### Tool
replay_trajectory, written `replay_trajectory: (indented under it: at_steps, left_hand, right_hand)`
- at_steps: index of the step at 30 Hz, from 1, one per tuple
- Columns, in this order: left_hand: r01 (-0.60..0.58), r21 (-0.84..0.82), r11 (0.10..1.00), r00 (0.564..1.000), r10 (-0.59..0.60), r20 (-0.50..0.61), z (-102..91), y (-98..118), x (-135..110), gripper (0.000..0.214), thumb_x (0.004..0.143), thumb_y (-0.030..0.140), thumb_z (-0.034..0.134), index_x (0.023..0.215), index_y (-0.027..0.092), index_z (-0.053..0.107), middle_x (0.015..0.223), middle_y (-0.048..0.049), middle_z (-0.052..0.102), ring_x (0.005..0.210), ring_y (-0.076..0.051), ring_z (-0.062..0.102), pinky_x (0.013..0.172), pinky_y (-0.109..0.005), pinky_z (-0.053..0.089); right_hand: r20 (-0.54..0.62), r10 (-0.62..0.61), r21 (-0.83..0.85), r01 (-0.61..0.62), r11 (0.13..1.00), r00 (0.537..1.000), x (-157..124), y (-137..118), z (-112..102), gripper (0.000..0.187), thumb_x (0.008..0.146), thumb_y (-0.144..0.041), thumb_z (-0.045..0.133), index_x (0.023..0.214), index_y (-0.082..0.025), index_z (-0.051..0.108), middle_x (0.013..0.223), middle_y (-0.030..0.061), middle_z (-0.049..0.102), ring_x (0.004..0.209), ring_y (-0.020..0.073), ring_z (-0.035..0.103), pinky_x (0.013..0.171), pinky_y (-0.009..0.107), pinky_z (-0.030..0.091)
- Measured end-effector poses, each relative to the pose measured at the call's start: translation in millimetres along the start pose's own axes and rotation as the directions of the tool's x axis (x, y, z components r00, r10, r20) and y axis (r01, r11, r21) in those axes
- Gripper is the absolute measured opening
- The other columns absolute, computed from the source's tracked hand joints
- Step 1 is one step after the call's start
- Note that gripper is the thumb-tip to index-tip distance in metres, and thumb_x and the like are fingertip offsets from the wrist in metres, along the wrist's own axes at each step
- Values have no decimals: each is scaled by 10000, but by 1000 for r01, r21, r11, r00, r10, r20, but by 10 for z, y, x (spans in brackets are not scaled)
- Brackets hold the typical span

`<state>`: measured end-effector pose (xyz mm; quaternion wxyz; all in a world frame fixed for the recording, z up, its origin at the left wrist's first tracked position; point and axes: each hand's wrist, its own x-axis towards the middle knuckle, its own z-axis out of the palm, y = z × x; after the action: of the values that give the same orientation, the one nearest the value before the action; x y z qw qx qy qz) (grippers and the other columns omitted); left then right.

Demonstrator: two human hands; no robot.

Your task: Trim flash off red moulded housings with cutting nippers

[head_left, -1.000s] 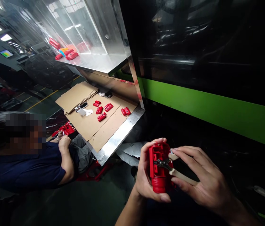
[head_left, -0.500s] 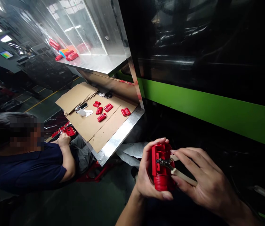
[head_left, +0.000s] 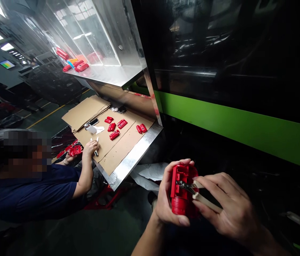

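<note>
Left hand (head_left: 165, 202) clasping red plastic housing (head_left: 182, 190), right hand (head_left: 227, 209) gripping cutters (head_left: 192, 188) (tips touching housing)

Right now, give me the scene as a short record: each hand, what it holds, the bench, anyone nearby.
left hand: wrapped around red plastic housing, open side toward camera
right hand: grips cutters by pale handles, tips at the housing's inner edge
bench: metal edge, cardboard sheets on top
on cardboard: several loose red parts, a white roll
co-worker: seated left, one hand reaching onto the cardboard with a small tool
right side: green machine panel
</note>
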<state>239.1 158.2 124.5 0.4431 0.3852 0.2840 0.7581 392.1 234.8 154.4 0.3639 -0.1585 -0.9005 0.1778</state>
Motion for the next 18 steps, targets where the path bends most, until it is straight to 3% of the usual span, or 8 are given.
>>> replay_trajectory:
  at_steps: [4,7,10,13,18]
  left_hand:
    - [17,-73,997,999,-20,-42,30,40,-21,908,638,588,871,1405,297,480,1483,-102,445,1392,-414,385,1171,-552,337]
    - [43,-151,988,998,-48,-33,51,91,-39,869,669,613,841,1407,329,481,1518,-84,403,1405,-456,353,1167,-619,314]
    - [32,-264,964,999,-41,-29,69,110,-47,890,670,615,831,1424,295,484,1505,-85,431,1376,-461,395,1136,-605,375]
    - [55,-408,911,995,-86,-57,93,120,-44,893,702,598,803,1455,252,468,1481,-82,476,1350,-433,437,1044,-558,495]
    - [148,-569,809,976,-214,-49,131,155,-64,990,670,616,814,1486,213,424,1455,-51,525,1297,-344,509,982,-447,557]
  right_hand:
    - [-19,65,52,-64,997,998,-35,58,5,486,955,-375,578,1303,-37,548,1200,160,562,1123,259,528,943,382,438]
    - [-28,102,54,-101,993,994,-48,123,-42,510,955,-363,576,1351,-46,529,1232,159,557,1152,257,532,959,373,441]
    - [-12,99,70,-98,993,995,-61,191,-108,527,950,-356,589,1370,-45,517,1255,162,559,1174,257,534,966,371,452]
    - [-18,49,66,-48,997,999,-47,251,-190,533,934,-357,623,1347,-31,534,1249,174,571,1179,272,543,972,392,461]
    - [-11,-150,11,150,989,989,115,303,-356,531,891,-338,698,1288,-10,569,1178,191,615,1115,295,575,923,438,483]
